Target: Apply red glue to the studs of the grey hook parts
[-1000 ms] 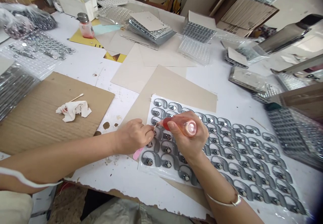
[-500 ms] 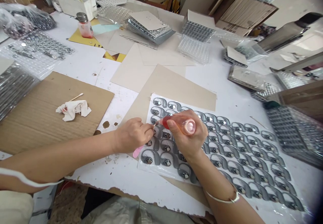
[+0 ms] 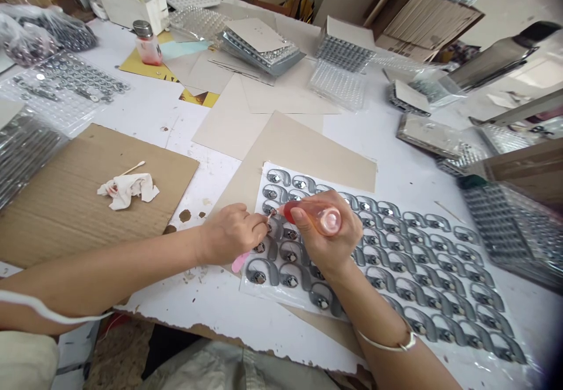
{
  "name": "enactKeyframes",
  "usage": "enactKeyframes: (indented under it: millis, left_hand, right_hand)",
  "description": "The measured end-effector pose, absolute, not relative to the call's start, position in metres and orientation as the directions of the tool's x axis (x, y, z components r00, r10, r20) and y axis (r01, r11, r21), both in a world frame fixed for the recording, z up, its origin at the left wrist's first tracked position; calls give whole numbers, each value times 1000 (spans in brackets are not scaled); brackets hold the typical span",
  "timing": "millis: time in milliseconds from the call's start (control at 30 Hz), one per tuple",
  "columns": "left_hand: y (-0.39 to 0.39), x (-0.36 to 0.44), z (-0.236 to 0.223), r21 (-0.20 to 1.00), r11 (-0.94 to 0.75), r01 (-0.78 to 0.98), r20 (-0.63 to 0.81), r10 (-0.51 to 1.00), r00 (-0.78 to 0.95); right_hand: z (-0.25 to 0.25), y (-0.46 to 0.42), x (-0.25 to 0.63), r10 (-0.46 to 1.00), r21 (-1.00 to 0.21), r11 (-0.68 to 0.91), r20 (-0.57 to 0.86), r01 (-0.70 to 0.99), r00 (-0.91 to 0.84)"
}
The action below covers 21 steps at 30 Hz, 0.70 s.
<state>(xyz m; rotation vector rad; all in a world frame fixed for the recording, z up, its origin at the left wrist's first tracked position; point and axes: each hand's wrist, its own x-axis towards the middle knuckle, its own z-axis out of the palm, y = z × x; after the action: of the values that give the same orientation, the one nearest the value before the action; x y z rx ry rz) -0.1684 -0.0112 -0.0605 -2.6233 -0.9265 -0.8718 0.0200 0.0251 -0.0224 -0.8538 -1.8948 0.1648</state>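
Note:
My right hand (image 3: 334,237) is wrapped around a small clear squeeze bottle (image 3: 314,215) of red liquid. The bottle lies tilted, its nozzle pointing left at the upper-left part of a sheet of grey hook-shaped pieces (image 3: 409,287), each with a shiny round stud. Just left of the nozzle, my left hand (image 3: 233,234) is closed in a pinch. A thin pale tip sticks out from its fingers onto a stud, and a flat pink end (image 3: 240,262) shows below the hand. Whether both belong to one tool is hidden by the fingers.
Left lies brown cardboard (image 3: 57,202) bearing a crumpled tissue (image 3: 127,190) and a cotton swab (image 3: 133,168). Farther back stands a jar with red liquid (image 3: 148,44). Stacked blister trays (image 3: 345,50) sit at the back and right; a metal bottle (image 3: 497,58) is far right.
Both hands hold almost the same position, with the nozzle and pale tip at the same stud. The view has shifted very slightly.

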Motion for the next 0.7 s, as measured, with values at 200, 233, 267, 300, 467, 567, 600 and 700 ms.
enactKeyframes:
  millis: [200,233,267,300,467,567,600,700]
  left_hand:
    - [-11,-168,-59,-1,-774,633,624,494,606]
    - [-11,-168,-59,-3,-774,633,628,491,604]
    - [-11,-168,-58,-4,-773,634,632,490,601]
    - [-10,-168,-58,-7,-772,636,635,488,600]
    - [-10,-168,-59,-7,-774,633,628,489,605]
    - [-10,-168,-60,-4,-774,633,621,494,608]
    - [-10,-169,-60,-4,-775,633,613,498,614]
    - [-10,-169,-62,10,-778,628,573,519,634]
  right_hand:
    - [-23,24,21,617,-446,742,747,500,-249]
    - [-24,24,22,616,-444,743,746,501,-252]
    - [-24,24,22,614,-442,744,747,501,-254]
    - [-24,24,22,610,-438,747,750,501,-255]
    - [-26,25,23,585,-418,763,771,493,-253]
    - [-25,25,24,564,-412,778,791,475,-237]
    - [-25,25,24,559,-412,780,797,471,-229]
    - [-23,24,25,567,-423,770,797,478,-207]
